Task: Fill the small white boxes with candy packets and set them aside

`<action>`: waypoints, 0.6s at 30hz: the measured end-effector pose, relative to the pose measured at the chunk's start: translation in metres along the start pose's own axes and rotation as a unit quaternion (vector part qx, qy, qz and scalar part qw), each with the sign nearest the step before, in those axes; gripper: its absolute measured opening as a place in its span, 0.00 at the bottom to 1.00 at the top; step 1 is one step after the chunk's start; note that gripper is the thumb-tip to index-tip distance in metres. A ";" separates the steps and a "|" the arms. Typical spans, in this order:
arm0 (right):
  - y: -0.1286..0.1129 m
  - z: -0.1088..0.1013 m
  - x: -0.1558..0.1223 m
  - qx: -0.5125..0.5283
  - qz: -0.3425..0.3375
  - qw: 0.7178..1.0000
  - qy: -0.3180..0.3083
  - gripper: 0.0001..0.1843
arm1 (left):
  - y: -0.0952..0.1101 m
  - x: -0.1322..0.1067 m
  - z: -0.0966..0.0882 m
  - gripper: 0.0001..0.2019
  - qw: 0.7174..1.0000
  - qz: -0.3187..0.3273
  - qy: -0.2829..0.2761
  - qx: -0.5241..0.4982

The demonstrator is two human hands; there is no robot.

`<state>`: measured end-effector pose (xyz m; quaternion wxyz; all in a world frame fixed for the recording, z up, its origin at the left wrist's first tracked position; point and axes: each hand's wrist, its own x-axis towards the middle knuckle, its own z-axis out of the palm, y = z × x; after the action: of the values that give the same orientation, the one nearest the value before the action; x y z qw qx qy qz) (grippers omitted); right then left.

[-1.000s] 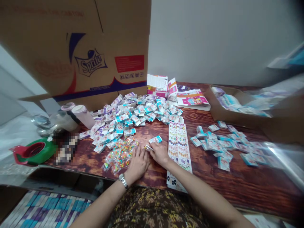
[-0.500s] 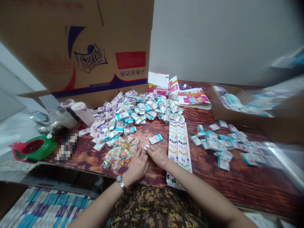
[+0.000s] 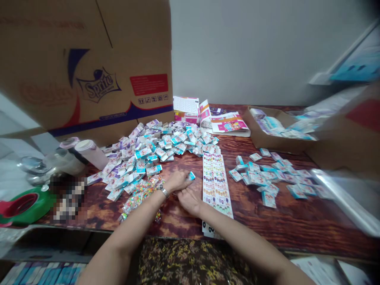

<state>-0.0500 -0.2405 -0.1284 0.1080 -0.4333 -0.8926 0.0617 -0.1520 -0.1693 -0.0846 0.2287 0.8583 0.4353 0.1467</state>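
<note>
Big carton (image 3: 121,47) back-left of our sticker sheet (image 3: 215,178) says "Sprite". Our left hand (image 3: 178,180) swung from the colourful packets (image 3: 138,196) to the little box (image 3: 192,176) just left of that sheet; fingers bent on it and our right hand (image 3: 190,202), can't tell what either's gripping.

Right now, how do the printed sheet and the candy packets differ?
The printed sheet lies flat; the candy packets lie in a loose heap. The sheet is long and white with rows of small coloured motifs, while the packets are clear with multicoloured pieces inside. Both lie on the wood-grained table.
</note>
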 end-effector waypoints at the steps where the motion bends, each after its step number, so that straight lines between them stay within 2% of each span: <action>1: 0.001 -0.007 -0.006 0.007 0.012 1.000 -0.003 0.13 | -0.003 0.004 0.002 0.14 1.000 0.002 -0.016 -0.013; 4: 0.008 -0.034 -0.025 0.052 0.039 0.998 -0.011 0.07 | -0.010 0.004 0.005 0.15 0.997 -0.007 -0.034 -0.070; 6: 0.019 -0.052 -0.037 0.158 0.074 0.985 -0.007 0.08 | -0.011 -0.003 0.004 0.13 0.992 -0.021 -0.031 -0.123; 8: 0.031 -0.067 -0.044 0.298 0.120 0.947 -0.001 0.10 | -0.009 -0.014 0.002 0.12 0.982 -0.036 -0.033 -0.184; 10: 0.042 -0.076 -0.048 0.397 0.156 0.904 0.003 0.11 | -0.005 -0.028 -0.001 0.16 0.962 -0.060 -0.038 -0.265; 13: 0.049 -0.083 -0.046 0.467 0.178 0.866 0.003 0.12 | 0.003 -0.051 -0.004 0.21 0.906 -0.118 -0.025 -0.406; 18: 0.043 -0.090 -0.036 0.532 0.169 0.829 -0.036 0.10 | 0.017 -0.075 -0.008 0.18 0.793 -0.185 0.000 -0.581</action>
<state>0.0270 -0.2409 -0.0554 0.2777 -0.4502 -0.6374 0.5602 -0.1872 -0.2366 -0.0731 0.7070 0.4669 0.4185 0.3270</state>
